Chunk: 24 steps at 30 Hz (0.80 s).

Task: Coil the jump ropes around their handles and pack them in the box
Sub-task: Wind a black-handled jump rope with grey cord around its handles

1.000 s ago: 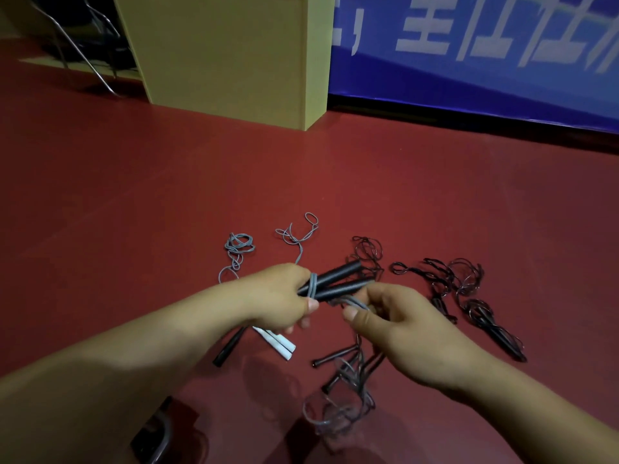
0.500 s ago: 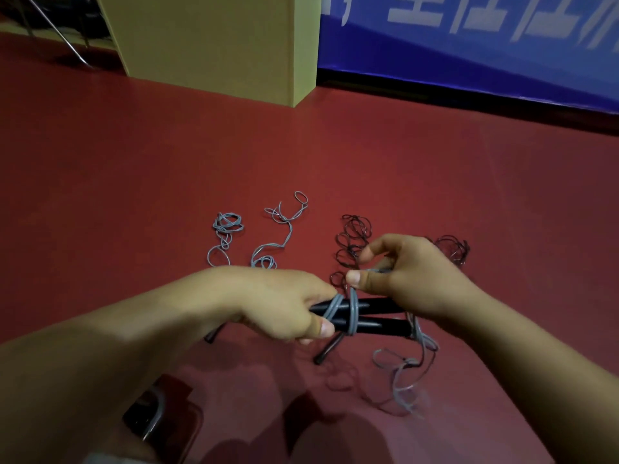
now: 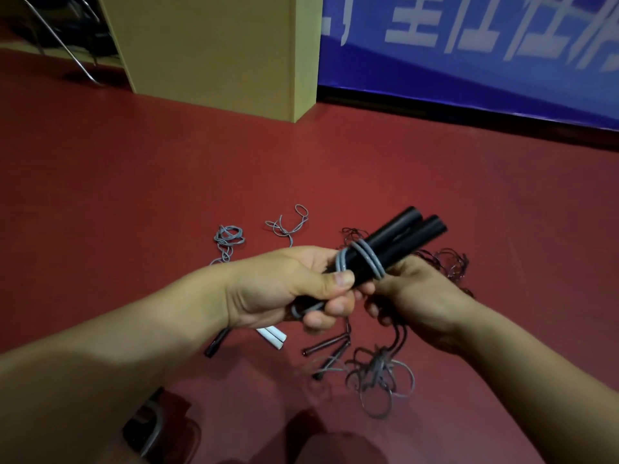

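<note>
Up close, both forearms reach in from the lower corners and meet mid-frame above the red floor [image 3: 134, 182]. The left hand [image 3: 284, 286] has its grip clenched round the near ends of two smooth black cylindrical handles [image 3: 398, 242], thumb pressed on top; they lie side by side and tilt up to the right. A glossy grey rope [image 3: 363, 259] loops round the pair just past the thumb. The right hand [image 3: 415, 293] sits under the handles, fingers curled beneath; it probably pinches the rope, though the fingertips are hidden. More rope hangs in loose coils [image 3: 382, 376] below. On the floor lie thin grey tangles [image 3: 229, 237], wiry black tangles [image 3: 449, 262] and white handles [image 3: 273, 336]. A tan cardboard box [image 3: 214, 45] stands beyond
</note>
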### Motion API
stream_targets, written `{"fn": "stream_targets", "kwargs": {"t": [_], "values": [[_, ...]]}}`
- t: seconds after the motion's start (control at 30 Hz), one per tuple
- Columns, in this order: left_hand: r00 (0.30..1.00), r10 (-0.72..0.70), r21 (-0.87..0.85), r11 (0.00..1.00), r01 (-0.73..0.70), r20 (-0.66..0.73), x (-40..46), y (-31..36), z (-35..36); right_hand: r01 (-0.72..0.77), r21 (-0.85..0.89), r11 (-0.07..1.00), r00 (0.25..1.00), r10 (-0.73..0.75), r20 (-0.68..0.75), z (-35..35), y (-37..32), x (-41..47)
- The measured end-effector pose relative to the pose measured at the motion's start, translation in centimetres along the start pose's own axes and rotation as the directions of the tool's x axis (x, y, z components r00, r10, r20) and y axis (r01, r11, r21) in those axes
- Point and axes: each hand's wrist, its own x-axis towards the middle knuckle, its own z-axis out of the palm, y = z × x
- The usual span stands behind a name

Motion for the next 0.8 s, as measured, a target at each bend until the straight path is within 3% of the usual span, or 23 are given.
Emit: {"fn": "stream_targets", "kwargs": {"t": [0.1,0.17,0.33,0.5,0.8], "values": [[0.998,0.053,-0.251,0.966,-0.060,-0.035,-0.1,0.2,0.0,-0.015,0.055,0.998,1.000,0.014,0.013,0.1,0.7,0.2],[0.992,0.060,-0.269,0.959,-0.089,-0.115,0.1,0.1,-0.5,-0.002,0.032,0.999,1.000,0.003,-0.016,0.0,0.8,0.3],[0.955,0.054,-0.185,0.976,-0.112,-0.293,0.0,0.3,-1.2,-0.022,-0.033,0.999,0.999,0.021,-0.036,-0.6,1.3,0.7],[0.874,0.002,-0.059,0.998,-0.036,-0.487,0.2,-0.2,-1.8,-0.031,-0.330,0.943,0.981,-0.035,-0.192,-0.6,1.6,1.0],[0.806,-0.053,0.098,0.986,0.136,-0.589,0.6,-1.3,-3.5,0.007,-0.273,0.962,0.954,-0.088,-0.288,-0.8,1.0,1.1]]}}
